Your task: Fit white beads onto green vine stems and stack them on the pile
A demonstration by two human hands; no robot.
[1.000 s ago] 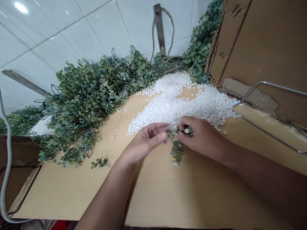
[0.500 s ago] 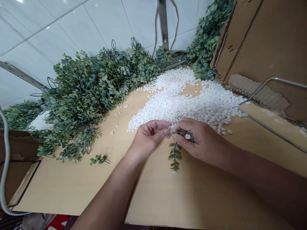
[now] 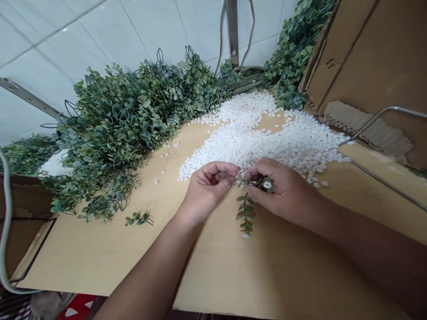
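Observation:
My right hand (image 3: 283, 184) pinches an artificial leaf sprig (image 3: 245, 213) whose one branch hangs down with a small white flower at its tip. Another white flower (image 3: 267, 184) shows on leaves beside the right fingers. At the sprig's left end, thumb and forefinger of my left hand (image 3: 210, 186) are closed together by some small leaves; what they grip is too small to make out. Just beyond both hands spreads a heap of small white plastic flowers (image 3: 240, 144) on the table.
A big pile of artificial greenery (image 3: 130, 115) lies at the left against the tiled wall. One loose sprig (image 3: 138, 218) rests on the table (image 3: 100, 258). At the right stands a cardboard box (image 3: 376, 58) with a bent metal rod (image 3: 370, 120) before it. More greenery (image 3: 296, 49) is behind.
The left fingertips have drawn slightly apart from the right ones, so more small leaves show between the hands. The view has shifted a little.

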